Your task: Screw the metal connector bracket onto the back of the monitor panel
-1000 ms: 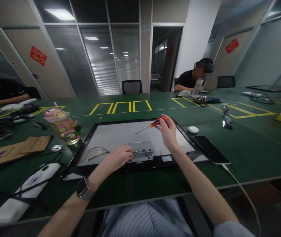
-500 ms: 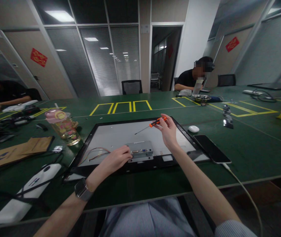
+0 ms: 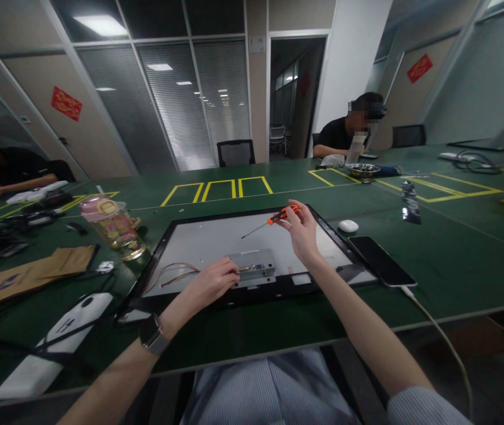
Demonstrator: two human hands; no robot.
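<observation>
We hold a screwdriver (image 3: 283, 215) over an opened flat panel (image 3: 202, 239) on the green worktop (image 3: 278, 333).
Our right hand (image 3: 303, 233) is closed round the screwdriver's orange-and-black handle, its shaft slanting down to the left above the panel's pale grey back; our left hand (image 3: 214, 277) has its fingers drawn narrow at the left end of a metal bracket (image 3: 258, 260) with connector sockets, near the panel's closer edge, and we cannot tell whether it grips anything there. Thin wires (image 3: 169, 273) curve over the panel just left of that hand. To the panel's right we see a phone (image 3: 382, 260) with a cable plugged in and a small white case (image 3: 348, 226); to its left stands a pink-lidded cup (image 3: 112, 227).
</observation>
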